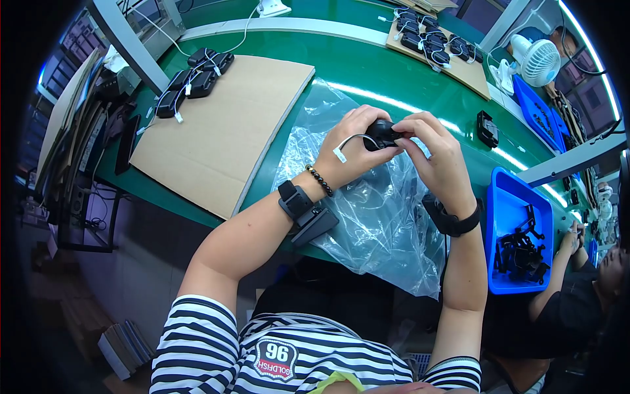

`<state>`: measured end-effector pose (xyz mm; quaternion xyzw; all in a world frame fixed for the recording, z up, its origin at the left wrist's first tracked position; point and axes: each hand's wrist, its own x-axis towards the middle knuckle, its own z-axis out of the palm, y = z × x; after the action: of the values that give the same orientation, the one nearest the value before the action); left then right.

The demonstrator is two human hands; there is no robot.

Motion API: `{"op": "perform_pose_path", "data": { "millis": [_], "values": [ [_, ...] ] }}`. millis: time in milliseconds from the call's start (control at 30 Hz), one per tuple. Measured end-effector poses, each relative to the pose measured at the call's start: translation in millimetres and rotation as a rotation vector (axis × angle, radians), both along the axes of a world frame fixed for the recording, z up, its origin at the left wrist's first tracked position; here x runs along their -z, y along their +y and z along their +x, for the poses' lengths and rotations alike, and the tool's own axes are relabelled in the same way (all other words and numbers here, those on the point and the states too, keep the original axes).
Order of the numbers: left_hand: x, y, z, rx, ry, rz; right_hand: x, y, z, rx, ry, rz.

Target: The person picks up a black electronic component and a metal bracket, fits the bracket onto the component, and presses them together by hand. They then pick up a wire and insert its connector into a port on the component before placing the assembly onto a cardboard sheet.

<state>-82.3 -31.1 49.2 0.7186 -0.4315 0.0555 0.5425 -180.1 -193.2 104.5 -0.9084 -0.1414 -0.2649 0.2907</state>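
Note:
Above a crumpled clear plastic bag (367, 230) on the green bench, my left hand (351, 141) is closed round a small black plastic housing (379, 134). A short pale cable with a white connector (339, 155) hangs from that housing over the back of the hand. My right hand (430, 148) pinches the right end of the same housing with thumb and fingers. Its fingertips partly cover the part there, so fine details cannot be made out. Both wrists carry black straps with small devices, and a beaded bracelet circles the left one.
A cardboard sheet (223, 131) lies at left, with several black cabled units (197, 82) on it. More such units (430, 39) sit on a far board. At right are a blue bin (518, 285) of black brackets, a black part (487, 128), a white fan (539, 62) and a co-worker (581, 302).

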Motion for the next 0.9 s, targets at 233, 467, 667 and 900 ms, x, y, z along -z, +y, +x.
{"op": "perform_pose_path", "data": {
  "millis": [233, 467, 667, 900],
  "values": [
    [0.9, 0.1, 0.5, -0.01, -0.029, 0.005, 2.9, 1.5, -0.5, 0.055, 0.001, -0.072],
    [0.2, -0.5, 0.1, -0.024, -0.05, 0.006, -0.2, 5.1, -1.5, 0.098, -0.027, -0.206],
    [0.5, -1.2, -0.5, -0.007, -0.024, -0.011, -1.9, 4.7, -0.1, 0.104, -0.071, -0.328],
    [1.2, -0.6, 1.1, -0.017, -0.03, -0.018, 3.5, 4.3, -1.2, 0.096, -0.014, -0.209]
  ]
}}
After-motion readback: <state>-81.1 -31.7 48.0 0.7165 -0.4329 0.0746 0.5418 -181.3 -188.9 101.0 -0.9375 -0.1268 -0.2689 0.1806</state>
